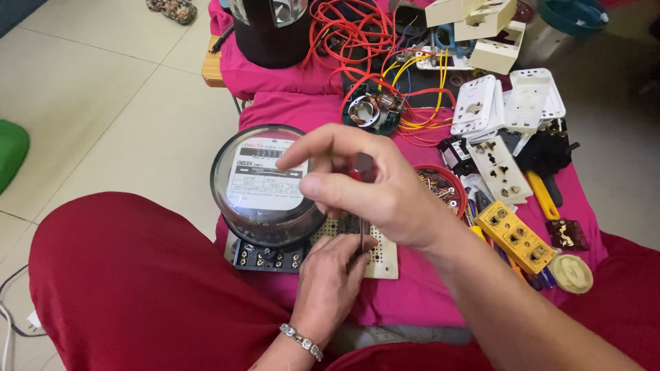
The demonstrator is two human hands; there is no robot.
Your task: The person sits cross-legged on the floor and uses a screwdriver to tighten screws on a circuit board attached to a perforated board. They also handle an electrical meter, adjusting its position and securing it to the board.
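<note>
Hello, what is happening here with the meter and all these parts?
A person in red sits at a pink cloth. The right hand holds a screwdriver upright, tip down on a perforated board. The left hand steadies its shaft. A round electricity meter stands beside them; sockets and wires lie around.

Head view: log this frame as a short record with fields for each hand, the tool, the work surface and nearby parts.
right hand: grips a screwdriver from above, shaft pointing down
left hand: fingers steady the shaft low down, over a perforated board
beside it: round glass-domed meter
surface: pink cloth
nearby: yellow socket strip, red bowl of screws, red wires
</note>
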